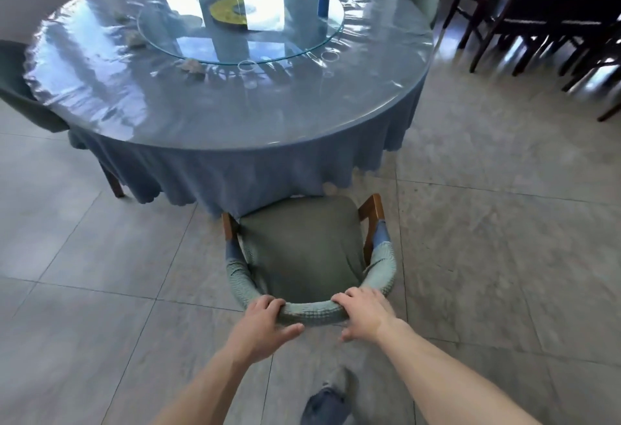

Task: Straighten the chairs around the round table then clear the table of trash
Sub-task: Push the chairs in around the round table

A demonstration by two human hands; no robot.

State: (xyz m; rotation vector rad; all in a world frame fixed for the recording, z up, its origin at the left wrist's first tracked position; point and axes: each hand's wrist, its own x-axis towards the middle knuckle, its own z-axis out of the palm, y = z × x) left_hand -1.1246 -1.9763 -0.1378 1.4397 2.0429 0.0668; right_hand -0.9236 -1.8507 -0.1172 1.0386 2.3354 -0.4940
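Note:
A green-covered chair (302,250) stands just in front of me, its seat front touching the blue tablecloth's hem. My left hand (265,320) and my right hand (363,310) both grip the top of its curved backrest. Beyond it the round table (168,112) carries a glass turntable (188,45) with a blue can (323,4) on it. Crumpled tissues (192,66) lie on the tabletop near the turntable's left edge. Clear plastic cups (247,68) stand near its front edge.
A dark chair (20,95) sits tucked at the table's left, and another green chair (424,4) at its far right. Dark wooden chairs (537,15) crowd the upper right. Grey tiled floor (487,256) surrounds the table. My foot (327,401) shows below.

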